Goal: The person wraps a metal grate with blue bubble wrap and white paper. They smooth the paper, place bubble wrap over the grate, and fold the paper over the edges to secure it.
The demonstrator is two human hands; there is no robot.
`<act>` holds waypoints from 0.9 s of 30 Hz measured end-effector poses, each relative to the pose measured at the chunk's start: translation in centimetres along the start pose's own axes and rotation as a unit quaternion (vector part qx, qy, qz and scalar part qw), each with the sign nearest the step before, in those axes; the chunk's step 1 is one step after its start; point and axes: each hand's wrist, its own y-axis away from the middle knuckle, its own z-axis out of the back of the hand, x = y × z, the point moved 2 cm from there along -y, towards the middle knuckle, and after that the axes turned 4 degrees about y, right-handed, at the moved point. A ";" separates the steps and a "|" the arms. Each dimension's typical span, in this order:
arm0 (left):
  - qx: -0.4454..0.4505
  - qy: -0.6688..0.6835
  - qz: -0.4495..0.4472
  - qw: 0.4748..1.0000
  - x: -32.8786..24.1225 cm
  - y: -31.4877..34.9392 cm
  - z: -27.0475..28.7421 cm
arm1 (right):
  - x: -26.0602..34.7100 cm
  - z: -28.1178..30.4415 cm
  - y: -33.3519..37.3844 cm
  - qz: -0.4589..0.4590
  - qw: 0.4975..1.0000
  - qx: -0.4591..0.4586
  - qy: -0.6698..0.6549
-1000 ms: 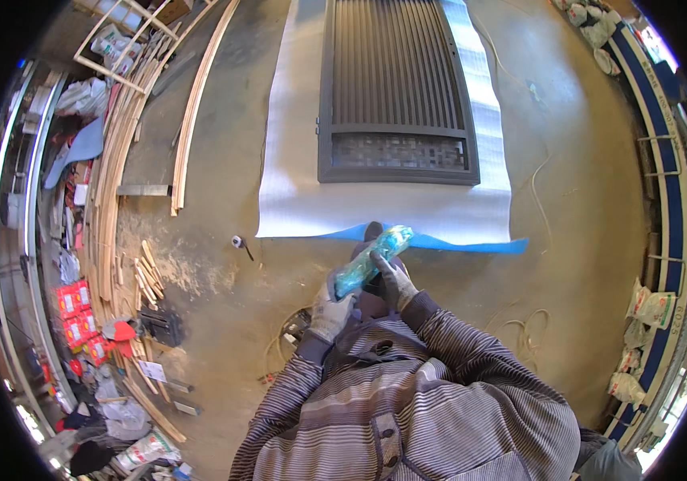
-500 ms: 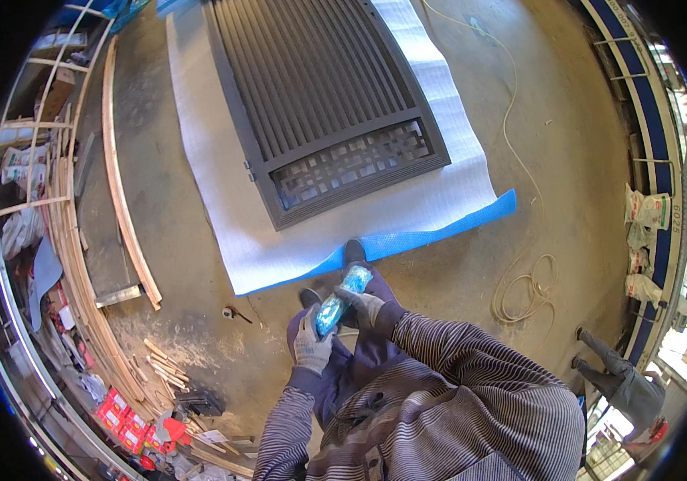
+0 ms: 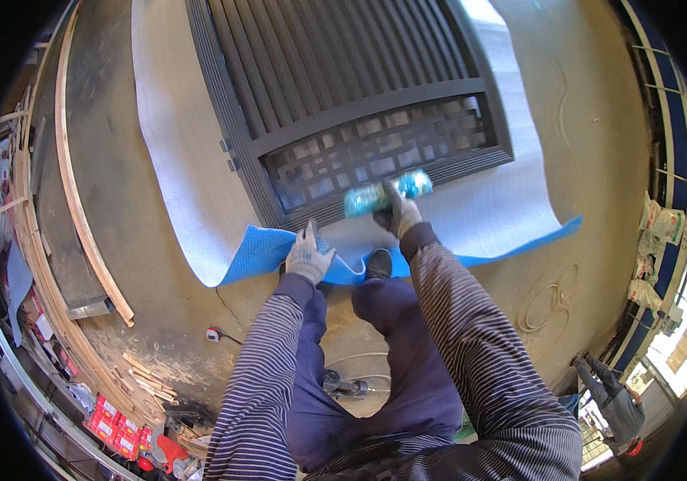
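A dark grey slatted metal panel (image 3: 375,103) with a lattice band at its near end lies on a padding sheet (image 3: 179,184), white above and blue beneath. My gloved left hand (image 3: 308,261) is at the panel's near left corner, closed on the sheet's near edge, which is folded up there with its blue side showing. My gloved right hand (image 3: 399,213) grips a shiny bluish roll of film or tape (image 3: 366,200) just over the panel's near edge. Motion smears the roll, so its exact kind cannot be made out.
Long wooden strips (image 3: 79,200) lie on the left. A tape measure (image 3: 213,334) sits on the floor by the sheet, and a dark tool (image 3: 345,386) between my legs. A coiled hose (image 3: 548,309) lies right; a person (image 3: 612,401) is at the lower right.
Both hands have moved forward from my lap to the panel's near end. My left hand has let go of the roll and taken the sheet's edge, which is now raised; my right carries the roll.
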 end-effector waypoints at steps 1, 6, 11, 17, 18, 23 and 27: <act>-0.022 -0.002 -0.010 1.000 1.2 -2.5 -0.1 | 0.7 -2.2 -2.8 -0.019 0.998 -0.026 -0.045; -0.186 0.098 -0.002 0.978 6.3 -11.5 1.9 | 0.4 -10.9 -10.2 0.047 0.993 0.068 -0.083; -0.131 -0.033 -0.200 0.970 9.3 -14.6 3.2 | -6.3 -12.5 -12.4 0.324 0.903 0.140 0.246; -0.081 -0.223 -0.183 0.954 8.8 -14.8 0.0 | -6.5 -7.7 -8.1 0.096 0.959 0.133 0.230; -0.048 -0.238 -0.173 0.955 8.7 -14.7 -0.3 | -4.3 -6.7 -6.6 0.329 0.844 0.013 0.424; -0.020 -0.293 -0.158 0.943 8.1 -13.5 -0.7 | -1.6 -8.8 -5.5 0.465 0.609 -0.074 0.638; -0.001 -0.292 -0.103 0.951 6.9 -11.2 -2.4 | -5.3 -9.8 -6.7 0.441 0.538 -0.050 0.716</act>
